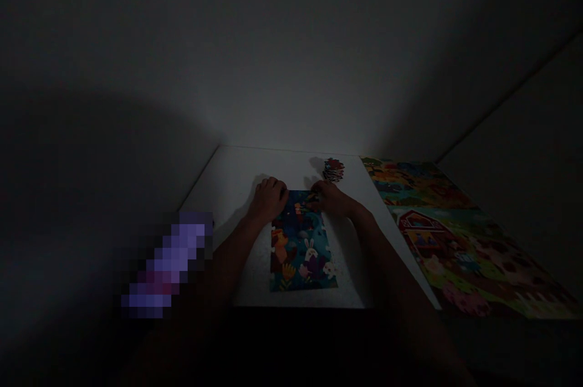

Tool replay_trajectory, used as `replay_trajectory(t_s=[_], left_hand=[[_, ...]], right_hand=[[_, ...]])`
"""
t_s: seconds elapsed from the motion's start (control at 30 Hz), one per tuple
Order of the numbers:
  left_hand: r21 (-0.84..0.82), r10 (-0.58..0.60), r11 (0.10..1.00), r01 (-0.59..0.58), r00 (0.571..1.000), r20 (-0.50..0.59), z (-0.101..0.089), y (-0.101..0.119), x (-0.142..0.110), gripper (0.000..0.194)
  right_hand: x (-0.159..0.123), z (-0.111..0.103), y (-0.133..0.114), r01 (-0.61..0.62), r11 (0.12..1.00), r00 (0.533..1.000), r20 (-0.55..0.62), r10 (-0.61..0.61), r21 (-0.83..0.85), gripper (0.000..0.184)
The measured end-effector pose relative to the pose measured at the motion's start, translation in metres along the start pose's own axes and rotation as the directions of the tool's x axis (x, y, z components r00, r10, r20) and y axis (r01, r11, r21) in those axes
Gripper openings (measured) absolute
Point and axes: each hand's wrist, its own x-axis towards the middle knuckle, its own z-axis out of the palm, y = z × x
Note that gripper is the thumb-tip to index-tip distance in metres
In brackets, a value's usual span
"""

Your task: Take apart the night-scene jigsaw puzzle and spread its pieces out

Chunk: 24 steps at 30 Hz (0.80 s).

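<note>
A partly assembled jigsaw puzzle [303, 247] lies flat on the white table, with a rabbit, a fox-like animal and flowers on a dark blue-green ground. My left hand [268, 200] rests at its far left corner, fingers lying loosely bent on the table and the thumb side touching the puzzle's edge. At the far right corner, my right hand [331, 198] has its fingers pinched at a small puzzle piece [313, 197] on the edge; dim light partly hides the grip. Just beyond my right hand stands a stack of puzzle pieces [334, 169].
The white table [246, 162] meets a pale wall [282, 71] at its far edge. To the right lie two colourful picture sheets: a farm scene [464, 259] and, farther back, an autumn-coloured scene [414, 183]. A pixelated purple patch [177, 253] covers something on the left.
</note>
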Motion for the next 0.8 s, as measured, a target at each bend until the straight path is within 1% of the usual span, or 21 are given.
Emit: replay_trajectory(t_s=[0.13, 0.27, 0.4, 0.5, 0.63, 0.8], left_hand=[[0.011, -0.002, 1.000, 0.002, 1.000, 0.012, 0.0000, 0.0011, 0.0005, 0.021], [0.021, -0.002, 1.000, 0.002, 1.000, 0.013, -0.0003, 0.0010, -0.0004, 0.020], [0.024, 0.002, 1.000, -0.003, 1.000, 0.010, 0.0001, -0.0003, -0.0008, 0.019], [0.023, 0.007, 1.000, -0.008, 1.000, 0.007, 0.0009, -0.0013, -0.0006, 0.019], [0.020, 0.007, 1.000, -0.007, 1.000, 0.004, 0.0016, -0.0018, -0.0004, 0.020], [0.011, 0.006, 1.000, -0.006, 1.000, 0.003, 0.0004, -0.0016, -0.0008, 0.017]], right_hand=[[0.0018, 0.0029, 0.0031, -0.001, 0.999, 1.000, -0.021, 0.002, 0.053, 0.045], [0.0026, 0.0061, 0.0052, -0.016, 0.979, 0.998, -0.057, 0.029, 0.204, 0.046], [0.0023, 0.0088, 0.0061, -0.024, 0.926, 0.998, -0.044, 0.044, 0.376, 0.045], [0.0014, 0.0085, 0.0048, -0.021, 0.898, 0.998, -0.043, 0.045, 0.439, 0.045], [0.0012, 0.0072, 0.0029, 0.002, 0.862, 0.999, -0.029, 0.015, 0.507, 0.043], [0.0030, 0.0091, 0.0054, 0.011, 0.780, 1.000, 0.005, -0.018, 0.625, 0.037]])
